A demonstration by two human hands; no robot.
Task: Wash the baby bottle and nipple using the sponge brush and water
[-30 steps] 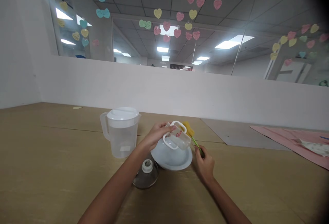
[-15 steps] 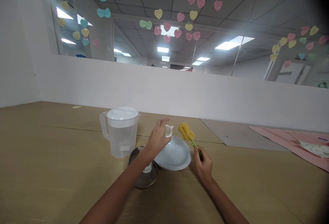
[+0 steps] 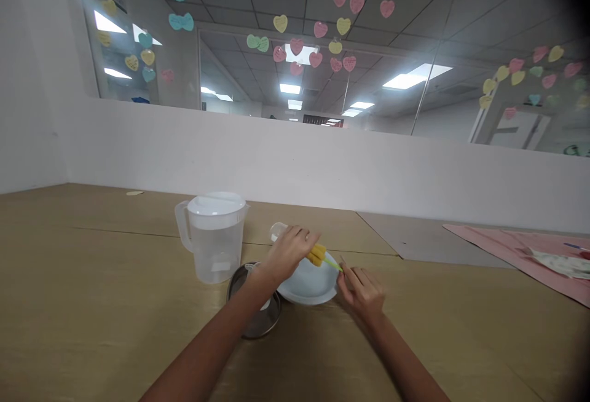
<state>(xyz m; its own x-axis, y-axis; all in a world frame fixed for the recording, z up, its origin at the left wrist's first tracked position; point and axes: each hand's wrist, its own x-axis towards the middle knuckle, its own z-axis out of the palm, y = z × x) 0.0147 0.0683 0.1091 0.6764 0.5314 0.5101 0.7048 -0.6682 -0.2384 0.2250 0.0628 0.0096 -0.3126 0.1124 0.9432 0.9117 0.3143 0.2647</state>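
My left hand [image 3: 288, 254] is wrapped round a small clear container [image 3: 278, 231], whose rounded end sticks out past the fingers to the left. In my right hand [image 3: 362, 291] I grip the thin green handle of a yellow sponge bottle brush [image 3: 317, 254]. The brush head points left and reaches the container behind my left hand; how deep it sits is hidden. Below both hands stands a white bowl [image 3: 306, 285]. A dark, metal-rimmed round dish or lid [image 3: 262, 327] with something white on it lies partly under my left forearm.
A clear plastic pitcher [image 3: 216, 245] with a white lid stands left of the bowl. On the right of the table [image 3: 115, 303] lies a pink cloth [image 3: 498, 242] with a pale patterned item on it. A white wall with a window rises behind.
My left hand has tipped the container so its mouth faces right. The brush, upright before, has swung down and left, its sponge now at the container.
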